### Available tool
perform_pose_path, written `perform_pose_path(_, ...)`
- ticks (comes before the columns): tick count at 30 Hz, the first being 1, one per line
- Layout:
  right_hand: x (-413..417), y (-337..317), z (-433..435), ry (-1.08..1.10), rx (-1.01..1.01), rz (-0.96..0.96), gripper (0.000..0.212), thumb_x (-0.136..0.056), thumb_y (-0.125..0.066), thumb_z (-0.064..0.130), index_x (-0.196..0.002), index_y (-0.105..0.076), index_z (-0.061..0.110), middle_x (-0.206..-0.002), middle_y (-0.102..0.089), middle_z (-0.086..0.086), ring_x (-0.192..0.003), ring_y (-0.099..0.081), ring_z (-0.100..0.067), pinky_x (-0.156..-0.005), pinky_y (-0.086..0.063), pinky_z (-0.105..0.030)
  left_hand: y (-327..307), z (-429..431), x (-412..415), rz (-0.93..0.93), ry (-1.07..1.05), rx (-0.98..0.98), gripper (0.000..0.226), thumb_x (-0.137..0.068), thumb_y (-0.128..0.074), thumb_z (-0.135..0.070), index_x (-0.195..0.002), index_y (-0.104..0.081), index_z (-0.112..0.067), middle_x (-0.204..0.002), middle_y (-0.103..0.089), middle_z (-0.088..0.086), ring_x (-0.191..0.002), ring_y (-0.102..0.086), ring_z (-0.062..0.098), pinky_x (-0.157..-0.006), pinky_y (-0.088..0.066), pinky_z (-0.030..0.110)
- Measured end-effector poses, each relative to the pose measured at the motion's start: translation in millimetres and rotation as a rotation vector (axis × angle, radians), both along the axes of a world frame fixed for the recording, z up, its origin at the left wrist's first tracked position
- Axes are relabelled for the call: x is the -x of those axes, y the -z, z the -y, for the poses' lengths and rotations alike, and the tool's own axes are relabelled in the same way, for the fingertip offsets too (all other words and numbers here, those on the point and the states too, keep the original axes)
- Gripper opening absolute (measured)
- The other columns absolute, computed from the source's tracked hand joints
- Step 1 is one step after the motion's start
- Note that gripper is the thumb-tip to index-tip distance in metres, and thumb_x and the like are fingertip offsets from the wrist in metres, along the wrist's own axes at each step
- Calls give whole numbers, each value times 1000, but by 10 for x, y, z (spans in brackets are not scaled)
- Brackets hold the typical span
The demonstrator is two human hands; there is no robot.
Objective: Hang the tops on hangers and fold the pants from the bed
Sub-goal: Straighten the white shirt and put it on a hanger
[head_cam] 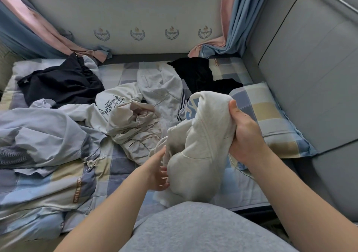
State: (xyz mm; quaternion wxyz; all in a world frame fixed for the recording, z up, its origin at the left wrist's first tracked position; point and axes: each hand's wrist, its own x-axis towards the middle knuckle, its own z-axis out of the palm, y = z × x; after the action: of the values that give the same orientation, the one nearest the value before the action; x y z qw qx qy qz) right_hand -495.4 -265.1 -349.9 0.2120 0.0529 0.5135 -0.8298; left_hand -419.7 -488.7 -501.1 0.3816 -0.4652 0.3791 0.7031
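My right hand (244,133) grips a bunched cream hoodie (201,147) with blue lettering, held up above the bed's near edge. My left hand (157,171) reaches to the hoodie's lower left side, fingers straight and touching the fabric. On the bed lie a cream top with script print (124,114), white pants with dark stripes (164,95), a light blue jacket (44,137), a dark navy garment (62,83) and a black garment (201,75). A thin hanger wire (240,166) shows just under my right wrist.
The checked bedsheet (116,162) covers the bed, with a matching pillow (271,116) at the right. A grey padded wall (310,68) bounds the right side. Pink and blue curtains (230,19) hang at both back corners under the window.
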Motion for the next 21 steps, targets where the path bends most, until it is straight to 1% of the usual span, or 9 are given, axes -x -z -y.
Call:
perform_pose_path(1, -20, -8, -7, -11, 16, 3, 49, -104, -44, 41, -120, -71, 3, -127, -67, -20, -120, -64, -31, -89, -58, -38, -19, -24, 39, 14, 13, -20, 53, -60, -77, -62, -83, -59, -18, -80, -59, -2, -74, -57, 17, -64, -47, 25)
perform_pose_path(3, -60, -18, -19, -30, 42, 9, 48, -102, -45, 41, -117, -73, 5, -127, -68, -19, -120, -65, -30, -87, -58, -36, -73, -95, 120, 19, 27, -2, 22, -70, -67, -37, -71, -49, -25, -73, -45, -5, -68, -44, 14, -62, -37, 23)
perform_pose_path(5, -79, 0, -50, -30, 57, 15, 48, -98, -49, 43, -117, -73, 6, -127, -67, -18, -121, -64, -29, -88, -58, -36, -81, -161, 170, -15, 0, 44, 16, -77, -55, -15, -67, -45, -25, -68, -37, -6, -63, -38, 12, -62, -30, 21)
perform_pose_path(7, -77, 44, -108, 5, 49, 35, 52, -96, -49, 45, -122, -71, 6, -129, -67, -18, -122, -63, -31, -95, -55, -42, -66, -191, 186, -65, -69, 62, 19, -76, -49, -3, -66, -49, -20, -63, -43, -3, -61, -42, 13, -58, -32, 20)
perform_pose_path(11, -58, 233, -216, 80, 7, 128, 57, -101, -43, 48, -133, -61, 3, -131, -65, -20, -124, -61, -34, -107, -44, -50, -23, -166, 219, -255, -352, 77, 26, -93, -43, 1, -78, -63, -8, -74, -62, 14, -66, -64, 26, -55, -56, 29)
perform_pose_path(13, -48, 392, -251, 131, -18, 180, 57, -102, -44, 49, -132, -62, 4, -129, -66, -19, -122, -63, -33, -107, -45, -50, -55, -136, 286, -303, -560, 55, 21, -103, -42, -4, -95, -61, -3, -70, -68, 16, -57, -69, 27, -46, -56, 30)
perform_pose_path(15, -44, 597, -281, 195, -71, 245, 55, -102, -46, 48, -129, -64, 5, -125, -69, -18, -118, -65, -32, -106, -47, -50, -78, -47, 373, -390, -657, 105, 20, -107, -41, -8, -111, -59, -2, -81, -70, 16, -64, -69, 24, -47, -56, 28)
perform_pose_path(18, -104, 976, -337, 174, -328, 395, 45, -103, -50, 43, -120, -68, 6, -118, -72, -16, -106, -68, -29, -97, -52, -44, -183, 150, 466, -525, -676, 171, 24, -106, -40, -8, -121, -57, -3, -97, -66, 18, -69, -67, 21, -56, -57, 30)
perform_pose_path(21, -269, 1298, -410, -221, -733, 587, 35, -101, -56, 40, -121, -64, 12, -121, -67, -9, -98, -63, -25, -93, -46, -44, -405, 259, 509, -639, -638, 249, 23, -102, -41, -2, -110, -58, -14, -81, -71, 10, -67, -69, 22, -59, -56, 33)
